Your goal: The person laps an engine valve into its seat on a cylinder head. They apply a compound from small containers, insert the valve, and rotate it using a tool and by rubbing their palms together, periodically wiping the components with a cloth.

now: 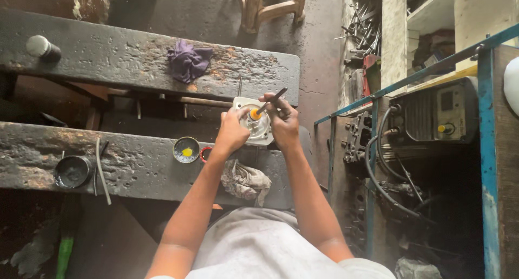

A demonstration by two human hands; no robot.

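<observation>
Our left hand [231,132] grips the round metal part [254,125] on the bench [135,165]. Our right hand [282,119] pinches a dark tool [272,100], tip down-left into orange middle. Rag [246,180] and small dish [186,149] sit close.

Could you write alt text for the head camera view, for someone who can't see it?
A person's left hand steadies a pale metal machine part with an orange centre, while the right hand holds a dark rod-like tool to it. A small dish of yellow paste and crumpled rag lie on the grimy workbench.
</observation>
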